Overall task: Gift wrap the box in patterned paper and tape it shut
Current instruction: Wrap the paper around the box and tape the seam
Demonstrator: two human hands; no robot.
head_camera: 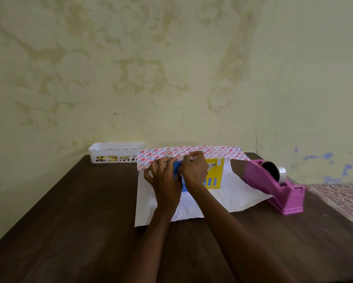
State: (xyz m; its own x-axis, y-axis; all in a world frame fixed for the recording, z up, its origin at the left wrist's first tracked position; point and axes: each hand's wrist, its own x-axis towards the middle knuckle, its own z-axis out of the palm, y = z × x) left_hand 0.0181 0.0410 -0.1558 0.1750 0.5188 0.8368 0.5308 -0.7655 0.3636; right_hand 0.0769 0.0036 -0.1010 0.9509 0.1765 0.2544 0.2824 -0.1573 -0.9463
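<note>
Box [216,172] lies mid-counter [69,221] on the patterned paper [222,199], white side up. Left hand [163,180] and right hand [194,170], fingers curled, pinch the paper's far flap over the box. Tape dispenser [273,186] stands just right.

Yellow-and-blue box [215,170] lies flat under the left hand [164,180] and right hand [194,170], on heart-patterned paper [212,150] both pinch; pink tape dispenser [273,186] stands to their right.

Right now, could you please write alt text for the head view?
A left hand and right hand fold patterned paper over a yellow box on a table. A pink tape dispenser sits right; a white basket behind.
</note>
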